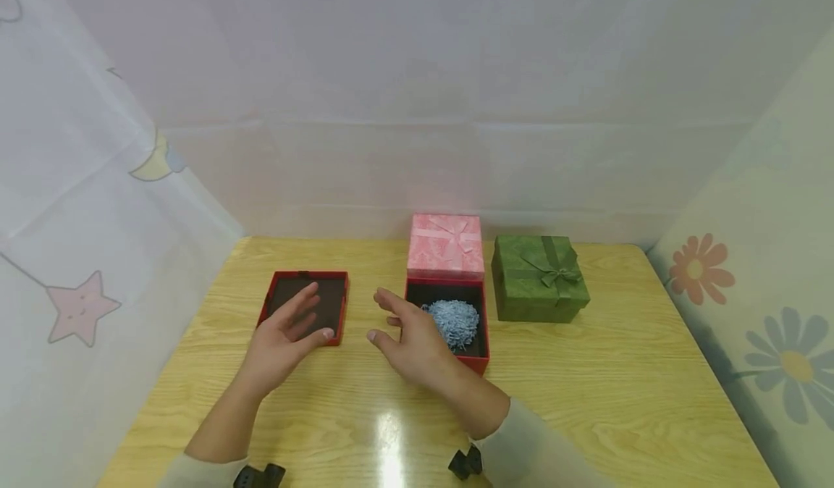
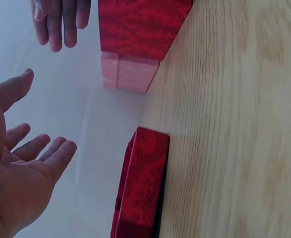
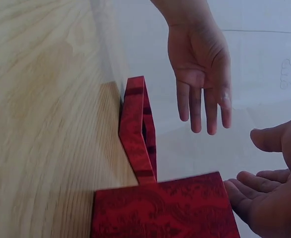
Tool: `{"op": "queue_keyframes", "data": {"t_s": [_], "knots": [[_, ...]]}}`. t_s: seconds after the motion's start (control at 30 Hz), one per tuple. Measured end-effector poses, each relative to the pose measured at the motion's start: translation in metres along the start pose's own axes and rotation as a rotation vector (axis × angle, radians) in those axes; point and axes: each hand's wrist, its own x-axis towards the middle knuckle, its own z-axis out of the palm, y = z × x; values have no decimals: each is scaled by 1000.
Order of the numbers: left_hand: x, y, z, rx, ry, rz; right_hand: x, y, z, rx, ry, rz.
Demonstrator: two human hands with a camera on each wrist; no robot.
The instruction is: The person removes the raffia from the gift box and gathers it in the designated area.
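In the head view a red box (image 1: 487, 363) with a dark inside stands open, and a clump of blue shredded paper (image 1: 455, 323) lies in it. To its left, the red lid (image 1: 343, 307) rests on the table with its dark inside facing up. My left hand (image 1: 276, 347) hovers over the near part of the lid, fingers spread, holding nothing. My right hand (image 1: 417, 339) hangs beside the red box's left edge, fingers loosely extended, also holding nothing. Both wrist views show the two palms apart, with the red lid (image 2: 144, 183) and red box (image 3: 165, 208) below them.
Behind the red box stands a pink gift box (image 1: 446, 245) with a ribbon bow. A green gift box (image 1: 541, 282) with a bow is to the right. The wooden table (image 1: 619, 379) backs onto a pale cloth (image 1: 365, 148), and printed cloths hang at both sides.
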Motion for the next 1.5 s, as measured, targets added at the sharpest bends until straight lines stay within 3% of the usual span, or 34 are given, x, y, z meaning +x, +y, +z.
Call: {"op": "queue_keyframes", "data": {"t_s": [0.2, 0.57, 0.9, 1.17, 1.5], "knots": [[3, 4, 19, -90, -30, 21, -3, 12, -17, -71, 12, -6], [7, 7, 48, -113, -63, 22, -4, 33, -47, -157, -27, 0], [14, 5, 76, -144, -116, 78, -2, 42, -69, -295, -65, 26], [18, 2, 98, -145, -151, 115, 3, 45, -75, -384, -98, 69], [23, 7, 116, -126, -152, 64, 12, 46, -74, -530, -132, 71]]}}
